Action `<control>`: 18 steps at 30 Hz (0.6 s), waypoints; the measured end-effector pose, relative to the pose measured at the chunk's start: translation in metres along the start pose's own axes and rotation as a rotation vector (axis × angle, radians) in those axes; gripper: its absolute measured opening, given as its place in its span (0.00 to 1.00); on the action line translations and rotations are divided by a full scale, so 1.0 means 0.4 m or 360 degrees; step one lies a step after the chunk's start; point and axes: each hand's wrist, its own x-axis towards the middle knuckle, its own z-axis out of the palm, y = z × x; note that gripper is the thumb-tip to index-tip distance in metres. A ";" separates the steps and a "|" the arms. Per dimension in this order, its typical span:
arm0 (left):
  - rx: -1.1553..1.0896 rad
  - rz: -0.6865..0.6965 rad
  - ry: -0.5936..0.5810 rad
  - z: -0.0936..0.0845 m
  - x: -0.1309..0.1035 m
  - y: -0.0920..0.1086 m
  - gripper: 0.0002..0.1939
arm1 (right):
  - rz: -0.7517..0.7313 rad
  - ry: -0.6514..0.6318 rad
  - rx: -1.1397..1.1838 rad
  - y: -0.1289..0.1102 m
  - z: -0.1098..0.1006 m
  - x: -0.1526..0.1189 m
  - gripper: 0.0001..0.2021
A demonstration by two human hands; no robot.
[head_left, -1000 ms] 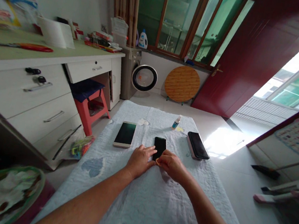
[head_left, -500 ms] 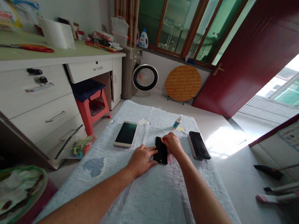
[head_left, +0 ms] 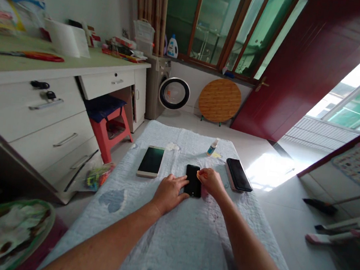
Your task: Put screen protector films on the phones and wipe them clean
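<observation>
A black smartphone (head_left: 192, 184) lies screen up on the cloth-covered surface. My left hand (head_left: 170, 191) rests against its left side and lower left corner, fingers stretched out and apart, bracing it without wrapping round it. My right hand (head_left: 210, 180) pinches a small orange wiping cloth (head_left: 198, 175) at the phone's upper right edge; most of the cloth is hidden by the fingers. Left of the hands is a larger gold-framed phone (head_left: 151, 162) with a dark screen. To the right lies a phone in a dark case (head_left: 239, 175). A small spray bottle (head_left: 212, 147) stands upright beyond my right hand.
A pale blue patterned cloth (head_left: 182, 245) covers the surface. On the left are a desk (head_left: 109, 69) with drawers, a red stool (head_left: 111, 131) and a waste bin (head_left: 50, 228). Behind stand a washing machine (head_left: 154, 88) with its door open and a round wooden tabletop (head_left: 220, 100).
My right hand has slid the orange cloth slightly right and down, from the top part of the screen to the right edge. My left hand stays against the phone.
</observation>
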 end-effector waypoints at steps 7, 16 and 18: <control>0.0007 -0.0006 0.0002 0.005 0.000 -0.003 0.24 | -0.0080 -0.0051 0.0037 -0.028 -0.017 -0.111 0.09; 0.0008 0.0009 0.0023 0.010 -0.001 -0.004 0.23 | -0.0061 -0.0011 0.0043 -0.041 -0.015 -0.195 0.10; 0.0004 0.0013 0.0020 0.010 0.000 -0.006 0.23 | -0.0030 0.0027 0.0055 -0.042 -0.009 -0.194 0.10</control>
